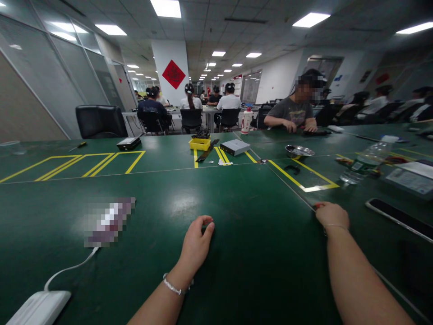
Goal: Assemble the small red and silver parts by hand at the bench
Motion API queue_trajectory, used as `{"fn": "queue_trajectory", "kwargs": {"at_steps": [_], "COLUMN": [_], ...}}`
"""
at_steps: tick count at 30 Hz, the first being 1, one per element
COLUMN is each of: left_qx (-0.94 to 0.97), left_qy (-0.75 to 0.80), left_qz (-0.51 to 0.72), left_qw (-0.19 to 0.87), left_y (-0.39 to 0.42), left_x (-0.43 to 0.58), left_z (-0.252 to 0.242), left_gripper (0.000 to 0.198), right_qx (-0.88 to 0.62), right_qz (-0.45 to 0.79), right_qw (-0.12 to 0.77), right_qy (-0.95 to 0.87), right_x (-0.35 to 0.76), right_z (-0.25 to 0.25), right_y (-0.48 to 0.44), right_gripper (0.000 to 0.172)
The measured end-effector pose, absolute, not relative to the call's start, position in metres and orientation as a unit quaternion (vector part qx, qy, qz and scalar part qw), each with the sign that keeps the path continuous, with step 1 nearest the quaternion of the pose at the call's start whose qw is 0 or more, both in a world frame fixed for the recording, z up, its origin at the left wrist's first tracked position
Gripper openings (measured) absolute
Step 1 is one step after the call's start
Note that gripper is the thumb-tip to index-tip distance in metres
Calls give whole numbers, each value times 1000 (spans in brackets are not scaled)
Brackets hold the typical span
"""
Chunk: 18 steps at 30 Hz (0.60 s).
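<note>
My left hand [197, 241] rests on its side on the green tabletop [257, 243], fingers loosely curved and thumb a little apart, with nothing visible in it. Farther right, my right hand [333, 215] is closed near the seam in the table. A small red and dark bit shows at its fingertips, too small to name. A clear plastic bottle [367, 160] stands beyond that hand, and a dark phone [402, 219] lies to its right.
On the left, a white cable joins a blurred-out phone [110, 223] to a white power bank [40, 307]. Farther back are a yellow bin [199, 144], a grey box [234, 146], a metal bowl [299, 151] and a screwdriver [78, 146]. A person sits across the table.
</note>
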State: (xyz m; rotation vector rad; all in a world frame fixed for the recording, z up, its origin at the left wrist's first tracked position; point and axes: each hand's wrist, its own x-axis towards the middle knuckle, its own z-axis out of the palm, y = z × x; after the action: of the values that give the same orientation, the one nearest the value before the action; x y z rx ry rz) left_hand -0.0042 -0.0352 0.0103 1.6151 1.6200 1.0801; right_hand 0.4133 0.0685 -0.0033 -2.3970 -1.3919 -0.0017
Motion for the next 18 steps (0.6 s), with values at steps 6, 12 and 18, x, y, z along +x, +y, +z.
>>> {"fn": "queue_trajectory", "kwargs": {"at_steps": [6, 12, 18], "left_qx": [607, 633, 723], "left_qy": [619, 621, 602], "left_qz": [399, 378, 304], "left_qw": [299, 266, 151], "left_y": [-35, -35, -39], "left_x": [-4, -4, 1], "left_z": [11, 12, 9], "left_gripper": [27, 25, 32], "right_qx": [-867, -659, -431], "right_qz": [-52, -87, 95], "right_qw": [199, 290, 167], "right_qy": [-454, -688, -882], "right_x": [397, 293, 174], "right_z": [9, 26, 15], "right_y": [66, 66, 16], "right_gripper": [34, 32, 49]}}
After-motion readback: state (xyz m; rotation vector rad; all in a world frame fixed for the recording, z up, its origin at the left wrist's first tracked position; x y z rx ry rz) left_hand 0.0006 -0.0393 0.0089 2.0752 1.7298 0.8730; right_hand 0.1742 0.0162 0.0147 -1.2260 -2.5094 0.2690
